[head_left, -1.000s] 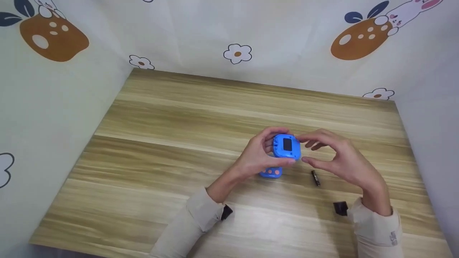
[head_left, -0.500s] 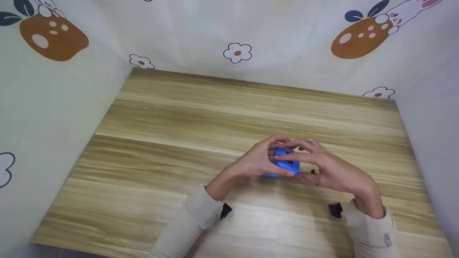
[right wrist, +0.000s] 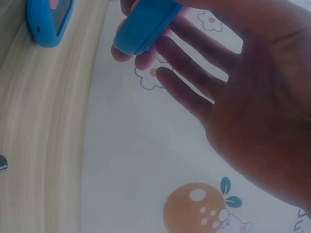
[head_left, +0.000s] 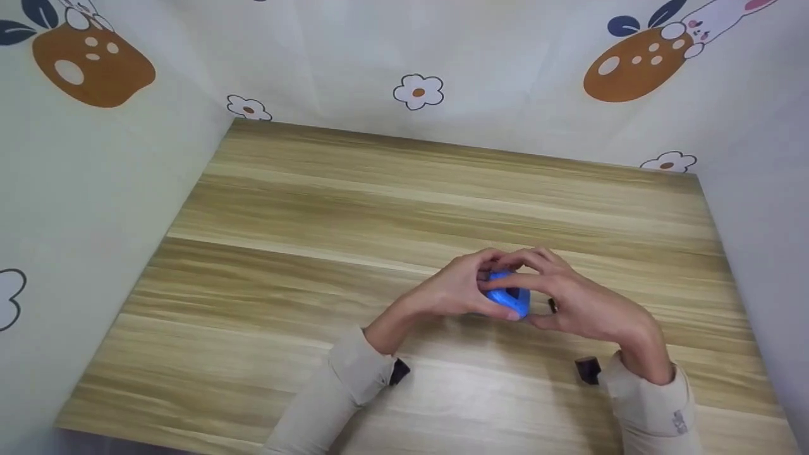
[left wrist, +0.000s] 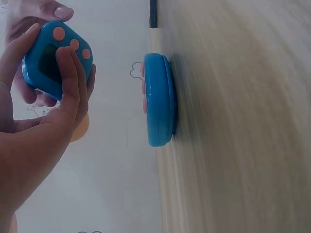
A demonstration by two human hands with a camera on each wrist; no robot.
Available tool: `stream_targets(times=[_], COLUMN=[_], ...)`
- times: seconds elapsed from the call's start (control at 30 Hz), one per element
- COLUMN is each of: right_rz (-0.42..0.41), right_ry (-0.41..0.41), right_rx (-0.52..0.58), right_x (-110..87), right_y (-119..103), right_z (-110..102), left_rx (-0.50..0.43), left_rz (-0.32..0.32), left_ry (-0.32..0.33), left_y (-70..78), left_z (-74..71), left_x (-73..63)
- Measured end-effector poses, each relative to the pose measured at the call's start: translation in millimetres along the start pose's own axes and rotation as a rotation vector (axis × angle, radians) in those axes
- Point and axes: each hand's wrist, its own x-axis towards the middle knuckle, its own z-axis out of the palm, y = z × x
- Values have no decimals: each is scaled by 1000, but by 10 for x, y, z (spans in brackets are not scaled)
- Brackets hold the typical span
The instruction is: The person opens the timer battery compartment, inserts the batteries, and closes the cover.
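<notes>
My left hand (head_left: 452, 287) grips a blue handheld device (head_left: 519, 303), thumb along its near edge. The upturned side carries a dark rectangular patch; the left wrist view shows a screen and orange buttons on the other side. My right hand (head_left: 584, 303) reaches over it, index finger across the upper side and thumb at the near right corner. Its other fingers are loosely spread in the right wrist view. A second blue device (left wrist: 158, 102) lies on the table below, hidden by the hands in the head view. A small dark battery (head_left: 552, 306) lies beside the right hand, partly covered.
The wood-grain table (head_left: 303, 253) stretches away to the left and back. Patterned white sheeting (head_left: 316, 57) surrounds it on the back and both sides. Black wrist mounts (head_left: 588, 370) sit at both sleeve cuffs.
My right hand has moved left and closed in over the device. The held device has come slightly nearer and tilted. The second device and part of the battery have become hidden in the head view.
</notes>
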Motion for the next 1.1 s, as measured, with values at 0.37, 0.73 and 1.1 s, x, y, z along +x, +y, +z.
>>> stream_targets(times=[0.37, 0.73, 1.1], right_rz=[169, 237, 275], right_ry=[183, 349, 335], right_rx=[11, 10, 28], right_x=[-87, -119, -121], right_y=[41, 117, 153], right_z=[-152, -192, -188], left_rx=[1, 213, 211], left_rz=[21, 202, 212], left_ry=[80, 242, 251], left_y=[66, 153, 151], left_z=[-59, -74, -94], left_x=[-31, -26, -21])
